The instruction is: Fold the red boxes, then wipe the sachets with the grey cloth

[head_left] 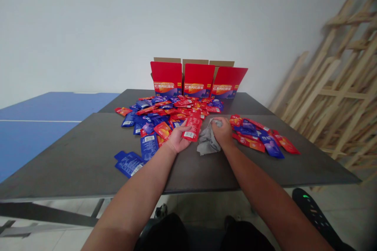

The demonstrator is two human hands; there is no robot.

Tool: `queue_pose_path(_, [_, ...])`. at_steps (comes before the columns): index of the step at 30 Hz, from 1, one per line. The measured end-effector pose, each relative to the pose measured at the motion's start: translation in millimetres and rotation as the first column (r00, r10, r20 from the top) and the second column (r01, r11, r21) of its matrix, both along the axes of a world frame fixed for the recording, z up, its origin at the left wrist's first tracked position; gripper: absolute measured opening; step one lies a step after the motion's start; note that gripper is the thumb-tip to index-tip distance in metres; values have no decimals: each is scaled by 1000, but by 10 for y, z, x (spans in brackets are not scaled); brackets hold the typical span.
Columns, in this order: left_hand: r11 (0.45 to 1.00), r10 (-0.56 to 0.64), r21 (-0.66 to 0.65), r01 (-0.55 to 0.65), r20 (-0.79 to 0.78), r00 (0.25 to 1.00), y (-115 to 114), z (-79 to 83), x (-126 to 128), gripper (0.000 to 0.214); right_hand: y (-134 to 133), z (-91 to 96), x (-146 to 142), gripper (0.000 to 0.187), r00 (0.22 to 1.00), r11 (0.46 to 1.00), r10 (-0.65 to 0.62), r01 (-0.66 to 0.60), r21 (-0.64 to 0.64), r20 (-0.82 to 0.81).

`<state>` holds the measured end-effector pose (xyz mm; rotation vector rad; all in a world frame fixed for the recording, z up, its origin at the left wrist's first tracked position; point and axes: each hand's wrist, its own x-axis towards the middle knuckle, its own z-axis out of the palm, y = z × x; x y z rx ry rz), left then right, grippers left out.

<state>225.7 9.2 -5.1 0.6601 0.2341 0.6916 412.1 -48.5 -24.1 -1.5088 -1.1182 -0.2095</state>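
The left hand point(178, 140) pinched a glossy red foil sachet point(192, 128) between thumb and fingers, holding it tilted above the dark grey worktop point(88, 160) with its white barcode label showing. The right hand point(223, 131) was curled closed over a crumpled grey cloth point(207, 140), pressing it down just beside the sachet. A loose heap of red and blue foil sachets point(167, 113) lay beyond the left hand, and a smaller group of red and blue sachets point(253, 135) lay right of the right hand. Three open red cardboard cartons point(197, 80) stood in a row at the worktop's far edge. A blue table-tennis table point(44, 121) showed at left, and pale wooden frames point(332, 86) leaned at right.
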Motion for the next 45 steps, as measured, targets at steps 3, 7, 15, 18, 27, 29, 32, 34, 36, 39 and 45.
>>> queue_pose_path(3, [989, 134, -57, -133, 3, 991, 92, -38, 12, 47, -64, -3, -114, 16, 966, 985, 162, -170, 26, 201])
queue_pose_path(7, [967, 225, -117, -225, -19, 974, 155, -89, 35, 48, -129, -55, -267, 17, 755, 873, 465, -477, -100, 462])
queue_pose_path(15, [1000, 24, 0, -24, -37, 999, 58, -74, 29, 52, -121, -61, -270, 18, 698, 849, 514, -495, -183, 498])
queue_pose_path(18, [998, -45, 33, 47, -49, 998, 18, -73, 29, 55, -97, -71, -219, 17, 771, 895, 435, -424, -135, 465])
queue_pose_path(27, [985, -156, 60, 164, -121, 980, -26, -88, 22, 57, -29, -126, -89, 18, 921, 980, 197, -178, -86, 335])
queue_pose_path(29, [981, -178, 54, 188, -158, 971, -35, -90, 17, 58, -7, -138, -47, 18, 941, 988, 152, -136, -74, 301])
queue_pose_path(32, [973, -219, 38, 229, -179, 959, -43, -81, 0, 61, 33, -170, 15, 18, 967, 994, 94, -77, -79, 238])
queue_pose_path(34, [975, -213, 30, 219, -148, 966, -31, -63, -16, 58, 52, -194, 40, 19, 972, 991, 98, -76, -110, 212])
queue_pose_path(36, [985, -165, 23, 168, -98, 981, -5, -40, -28, 50, 59, -212, 45, 21, 967, 984, 138, -109, -141, 215])
queue_pose_path(39, [999, -39, 3, 39, -57, 998, 36, -25, -9, 38, 50, -217, 14, 31, 940, 966, 234, -195, -170, 250])
queue_pose_path(45, [981, 189, 82, -177, -168, 967, -40, -154, 190, 22, 50, -184, -100, 39, 913, 919, 378, -351, -178, 152])
